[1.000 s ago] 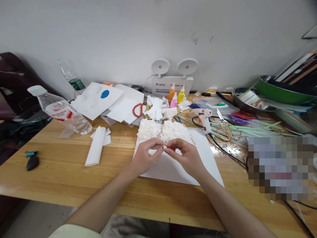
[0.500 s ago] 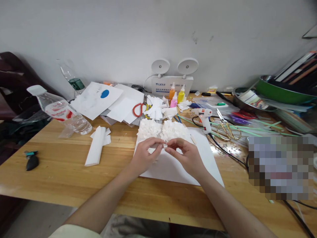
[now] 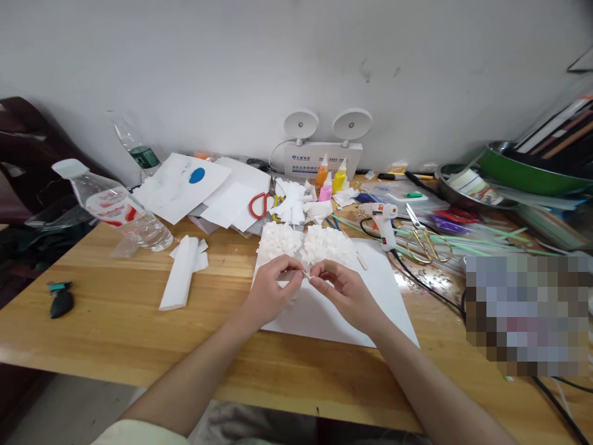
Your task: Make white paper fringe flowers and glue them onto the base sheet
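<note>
Both hands work over the white sheet [image 3: 324, 318], which lies near the table's [image 3: 115, 334] front edge. The left hand [image 3: 269, 292] pinches a tiny white scrap [image 3: 307, 274] between thumb and forefinger, and the right hand [image 3: 347, 292] pinches the same scrap from the other side, so that the fingertips almost meet; its exact shape is too small to tell. The scrap is held above the sheet, just on the near side of two clumps of crumpled white bits, the left clump [image 3: 279, 240] and the right clump [image 3: 328, 242], which sit side by side at the sheet's far edge. A flat stick [image 3: 362, 261] lies just right of the right clump. Past the sheet's far right corner stands a white glue gun [image 3: 383, 224], its cord running toward the table's right side, with gold scissors [image 3: 427, 243] beside it. Behind the clumps are torn paper pieces [image 3: 291, 201], with a red-handled tool [image 3: 258, 206] to their left, and pink [image 3: 325, 188], orange [image 3: 321, 173] and yellow [image 3: 340, 177] bottles near the table's back edge. Well left of the hands, a folded paper [image 3: 180, 275] lies on bare wood, a water bottle [image 3: 120, 213] leans near the table's left edge, and a black bulb [image 3: 62, 303] rests closer to the front left corner.
</note>
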`<state>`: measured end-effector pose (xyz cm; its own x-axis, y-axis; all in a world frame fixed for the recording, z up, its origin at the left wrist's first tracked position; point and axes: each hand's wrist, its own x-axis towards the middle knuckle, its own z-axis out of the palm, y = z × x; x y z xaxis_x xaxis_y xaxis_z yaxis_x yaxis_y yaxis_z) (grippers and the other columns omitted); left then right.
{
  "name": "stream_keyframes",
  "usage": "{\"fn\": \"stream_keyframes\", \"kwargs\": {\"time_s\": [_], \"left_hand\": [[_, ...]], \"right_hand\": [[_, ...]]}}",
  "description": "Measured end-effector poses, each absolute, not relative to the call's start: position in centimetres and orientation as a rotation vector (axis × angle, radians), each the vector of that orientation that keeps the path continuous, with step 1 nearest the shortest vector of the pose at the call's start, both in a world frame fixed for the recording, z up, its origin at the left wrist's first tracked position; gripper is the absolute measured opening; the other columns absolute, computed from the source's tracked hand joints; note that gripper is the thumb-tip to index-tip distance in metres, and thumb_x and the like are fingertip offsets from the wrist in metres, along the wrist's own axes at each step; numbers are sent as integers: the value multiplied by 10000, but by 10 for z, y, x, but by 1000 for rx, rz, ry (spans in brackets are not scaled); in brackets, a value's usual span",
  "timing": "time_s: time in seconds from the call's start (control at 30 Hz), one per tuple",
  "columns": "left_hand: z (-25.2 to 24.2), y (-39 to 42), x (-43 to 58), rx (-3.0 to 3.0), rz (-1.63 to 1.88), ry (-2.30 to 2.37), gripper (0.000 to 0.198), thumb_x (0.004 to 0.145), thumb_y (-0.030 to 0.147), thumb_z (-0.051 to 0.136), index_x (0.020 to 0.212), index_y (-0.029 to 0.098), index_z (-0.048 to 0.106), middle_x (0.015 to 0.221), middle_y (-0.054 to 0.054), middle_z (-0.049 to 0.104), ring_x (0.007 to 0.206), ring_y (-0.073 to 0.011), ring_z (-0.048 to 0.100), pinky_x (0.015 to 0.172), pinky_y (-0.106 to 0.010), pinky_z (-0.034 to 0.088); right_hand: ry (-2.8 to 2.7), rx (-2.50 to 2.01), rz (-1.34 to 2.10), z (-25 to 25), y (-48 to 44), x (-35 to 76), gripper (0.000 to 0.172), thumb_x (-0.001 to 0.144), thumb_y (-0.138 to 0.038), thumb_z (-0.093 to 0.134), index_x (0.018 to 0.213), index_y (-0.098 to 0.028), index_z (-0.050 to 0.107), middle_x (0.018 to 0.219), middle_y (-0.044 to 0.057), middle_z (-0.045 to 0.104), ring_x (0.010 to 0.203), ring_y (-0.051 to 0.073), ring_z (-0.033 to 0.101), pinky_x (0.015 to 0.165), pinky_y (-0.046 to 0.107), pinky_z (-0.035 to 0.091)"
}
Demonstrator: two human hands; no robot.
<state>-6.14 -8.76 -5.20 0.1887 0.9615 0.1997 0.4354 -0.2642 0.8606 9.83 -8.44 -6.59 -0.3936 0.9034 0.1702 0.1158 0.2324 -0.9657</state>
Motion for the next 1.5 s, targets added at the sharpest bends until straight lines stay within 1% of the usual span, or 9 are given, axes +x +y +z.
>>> {"fn": "stream_keyframes", "kwargs": {"time_s": [0.13, 0.3, 0.5, 0.73, 0.9, 1.17, 1.27, 1.37, 1.5], "left_hand": [[-53, -87, -60, 1829, 986, 1270, 108, 780, 198, 450, 750, 169, 550, 743, -5, 580, 683, -96, 527, 621, -199, 426], [-54, -87, -61, 1856, 959, 1254, 130, 794, 227, 441, 780, 174, 559, 744, -14, 576, 688, -108, 526, 604, -205, 434], [-53, -88, -61, 1852, 983, 1234, 142, 798, 239, 461, 818, 175, 585, 775, -27, 598, 721, -118, 537, 639, -218, 449], [-52, -88, -61, 1863, 990, 1207, 139, 799, 220, 477, 832, 174, 604, 798, -36, 603, 755, -120, 546, 661, -217, 448], [-52, -88, -62, 1882, 1025, 1168, 151, 798, 181, 478, 843, 166, 621, 854, -47, 605, 810, -125, 554, 733, -238, 437], [-52, -89, -60, 1866, 1004, 1159, 179, 802, 189, 469, 885, 174, 627, 880, -54, 636, 838, -145, 569, 752, -260, 447], [-53, -89, -61, 1921, 1001, 1192, 203, 797, 187, 471, 948, 185, 605, 896, -50, 634, 814, -140, 569, 741, -259, 452], [-56, -89, -63, 2052, 1015, 1206, 257, 788, 169, 462, 1028, 202, 550, 899, -40, 620, 806, -137, 558, 753, -270, 447], [-58, -90, -65, 2249, 966, 1158, 308, 775, 128, 446, 1069, 204, 501, 936, -40, 608, 851, -141, 542, 801, -285, 428]], "right_hand": [[-1714, -972, 1215, -69, -84, 97, 113, 819, -288, 484, 795, -194, 543, 786, 17, 559, 761, 141, 521, 721, 285, 430], [-1666, -1020, 1146, -69, -85, 96, 116, 794, -295, 523, 795, -191, 572, 772, 25, 594, 733, 151, 542, 703, 296, 444], [-1576, -1052, 1113, -70, -85, 96, 141, 763, -323, 566, 820, -194, 569, 770, 32, 595, 710, 157, 544, 683, 303, 448], [-1564, -1091, 1061, -69, -85, 96, 133, 735, -313, 602, 785, -192, 576, 734, 15, 591, 671, 144, 533, 652, 284, 434], [-1557, -1111, 1015, -69, -85, 96, 110, 733, -290, 605, 770, -190, 577, 717, 7, 589, 648, 133, 518, 637, 273, 429], [-1566, -1152, 968, -67, -85, 96, 112, 730, -293, 604, 771, -191, 582, 701, 13, 599, 623, 133, 518, 613, 273, 437], [-1574, -1149, 975, -67, -85, 96, 143, 728, -300, 606, 820, -193, 590, 684, 11, 600, 616, 136, 527, 607, 277, 446], [-1608, -1131, 982, -68, -85, 96, 172, 735, -307, 599, 866, -196, 598, 723, 24, 618, 637, 146, 546, 615, 288, 456], [-1710, -1117, 882, -69, -85, 95, 89, 759, -249, 571, 828, -213, 615, 752, 23, 625, 668, 148, 554, 633, 291, 453]]}}
